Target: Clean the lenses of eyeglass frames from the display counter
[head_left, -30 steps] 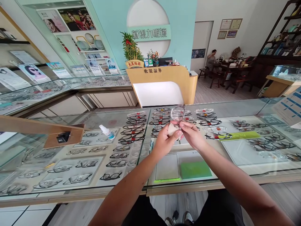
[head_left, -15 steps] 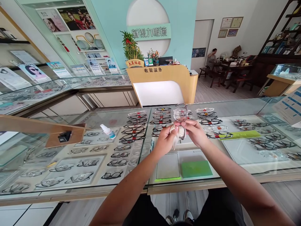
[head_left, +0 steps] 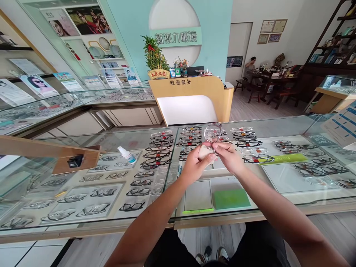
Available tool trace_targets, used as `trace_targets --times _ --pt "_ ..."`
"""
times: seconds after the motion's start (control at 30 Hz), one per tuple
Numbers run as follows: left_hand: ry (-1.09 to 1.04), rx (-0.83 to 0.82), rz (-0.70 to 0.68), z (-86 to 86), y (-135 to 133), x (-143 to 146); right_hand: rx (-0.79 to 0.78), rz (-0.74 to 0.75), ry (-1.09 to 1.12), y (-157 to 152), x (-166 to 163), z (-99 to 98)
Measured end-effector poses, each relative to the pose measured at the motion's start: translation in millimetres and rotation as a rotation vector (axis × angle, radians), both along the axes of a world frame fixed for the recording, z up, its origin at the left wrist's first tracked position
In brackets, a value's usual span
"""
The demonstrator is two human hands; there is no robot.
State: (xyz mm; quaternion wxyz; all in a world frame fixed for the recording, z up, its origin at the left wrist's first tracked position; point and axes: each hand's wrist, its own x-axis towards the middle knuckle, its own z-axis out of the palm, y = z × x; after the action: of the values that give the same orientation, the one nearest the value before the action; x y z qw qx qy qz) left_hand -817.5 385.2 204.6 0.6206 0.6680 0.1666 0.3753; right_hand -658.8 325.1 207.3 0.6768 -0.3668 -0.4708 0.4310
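Above the glass counter I hold a pair of glasses, one round lens standing up beyond my fingers. My left hand is closed on a pale cleaning cloth, which wraps the near part of the glasses. The fingers of my right hand pinch the frame from the other side, close to the cloth. Cloth and fingers hide the other lens. A white spray bottle with a blue label stands on the counter to the left.
The glass display counter holds rows of eyeglass frames, a green box and trays. A wooden stand with a small black device is at left. Beyond stands the cashier desk; a person sits at a far table.
My left hand has shifted, with its thumb now lower over the cloth. The glasses have tilted slightly, and the cloth sits higher, bunched around the near lens area.
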Motion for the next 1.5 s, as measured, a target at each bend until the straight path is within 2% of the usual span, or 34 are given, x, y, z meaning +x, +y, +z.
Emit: trace_targets --times 0.1,0.2,0.33,0.43,0.53,0.63,0.77,0.93,1.07,1.17,1.27,1.37,1.5 --pt "-0.016 -0.012 0.104 -1.2 -2.6 2.0 0.070 0.015 -0.108 -1.3 -4.4 1.2" --pt "-0.019 -0.020 0.147 1.0 -3.1 1.3 0.088 0.028 -0.122 -1.7 -6.8 1.8" --pt "0.029 -0.038 0.011 6.5 1.0 -2.5 -0.001 -0.010 0.019 0.0 -3.7 -0.2" --pt "0.046 0.007 -0.105 7.6 6.1 -5.4 -0.107 -0.029 0.104 1.0 1.1 0.8" --pt "0.051 0.074 -0.146 4.9 9.9 -6.5 -0.153 -0.035 0.155 0.7 2.6 3.8" --pt "0.027 0.008 -0.157 2.4 9.9 -6.1 -0.119 0.013 0.152 0.1 -1.1 2.8" --pt "0.002 -0.050 -0.035 3.7 3.5 -4.6 -0.018 0.062 0.061 0.3 -7.5 -5.9" --pt "0.002 -0.083 0.100 5.5 -1.9 -1.9 0.034 0.081 -0.024 0.7 -9.6 -10.9" --pt "0.025 -0.135 0.099 -1.7 5.6 0.3 0.029 -0.054 -0.076 2.6 -5.9 -10.8" --pt "0.010 -0.138 0.169 -11.0 14.1 2.9 0.031 -0.134 -0.106 3.8 -0.3 -10.9" --pt "-0.072 -0.280 0.204 -15.9 22.0 5.2 0.085 -0.180 -0.140 2.3 4.8 -7.7" --pt "-0.153 -0.437 0.204 -13.4 28.3 5.1 0.114 -0.189 -0.253 -1.4 5.8 -2.0" --pt "-0.246 -0.519 0.253 -5.9 32.3 2.8 0.103 -0.150 -0.346 -4.2 1.1 -0.4"
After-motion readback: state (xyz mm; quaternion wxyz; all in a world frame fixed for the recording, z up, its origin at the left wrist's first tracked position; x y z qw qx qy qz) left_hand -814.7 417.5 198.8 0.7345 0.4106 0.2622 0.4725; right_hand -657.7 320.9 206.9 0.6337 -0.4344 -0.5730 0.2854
